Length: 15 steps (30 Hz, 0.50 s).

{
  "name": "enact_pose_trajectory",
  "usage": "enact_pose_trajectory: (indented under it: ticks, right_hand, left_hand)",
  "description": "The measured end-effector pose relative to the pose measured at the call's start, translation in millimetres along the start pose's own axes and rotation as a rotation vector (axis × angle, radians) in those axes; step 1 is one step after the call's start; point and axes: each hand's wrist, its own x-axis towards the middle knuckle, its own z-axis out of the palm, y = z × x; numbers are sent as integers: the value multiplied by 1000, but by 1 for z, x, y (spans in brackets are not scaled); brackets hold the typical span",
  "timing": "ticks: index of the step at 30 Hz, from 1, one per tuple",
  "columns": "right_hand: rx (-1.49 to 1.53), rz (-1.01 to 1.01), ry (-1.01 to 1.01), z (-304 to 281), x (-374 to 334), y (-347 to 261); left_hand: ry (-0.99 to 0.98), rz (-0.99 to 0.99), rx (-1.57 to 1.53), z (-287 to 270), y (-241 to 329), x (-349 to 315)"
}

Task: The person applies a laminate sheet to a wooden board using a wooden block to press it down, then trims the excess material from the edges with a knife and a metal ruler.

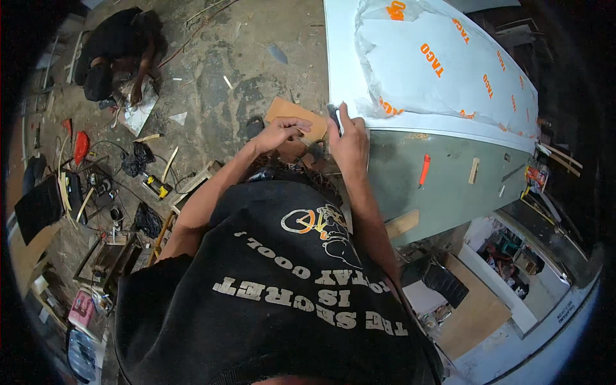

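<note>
My right hand [347, 138] is at the near left corner of a large white panel [343, 58], closed round a small dark object [333, 117] whose kind I cannot make out. Clear film with orange print [410, 83] covers much of that panel. To the left, my left hand [286, 133] hangs in the air with its fingers stretched loosely toward the right one, and nothing shows in it. Beneath it, a tan piece of board [292, 112] lies on the floor. The panel rests on a grey-green tabletop [443, 186].
An orange-red cutter [425, 170] and a small wood strip [473, 171] lie on the tabletop. Someone in dark clothes [119, 48] crouches at far left. A yellow-black drill [156, 186], cables, a red tool [81, 147] and wooden frames [109, 260] clutter the left floor.
</note>
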Motion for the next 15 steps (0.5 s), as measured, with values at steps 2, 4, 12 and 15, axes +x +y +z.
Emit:
enact_pose_trajectory:
  ticks: [2, 4, 12, 15]
  right_hand:
    - [14, -13, -4, 7, -16, 7]
    - [31, -40, -15, 12, -19, 6]
    - [-25, 51, 15, 12, 19, -14]
    - [6, 70, -33, 17, 4, -7]
  left_hand:
    - [29, -53, 60, -22, -3, -11]
    - [139, -116, 90, -48, -27, -25]
    - [384, -226, 301, -159, -107, -104]
    - [543, -311, 290, -186, -148, -154]
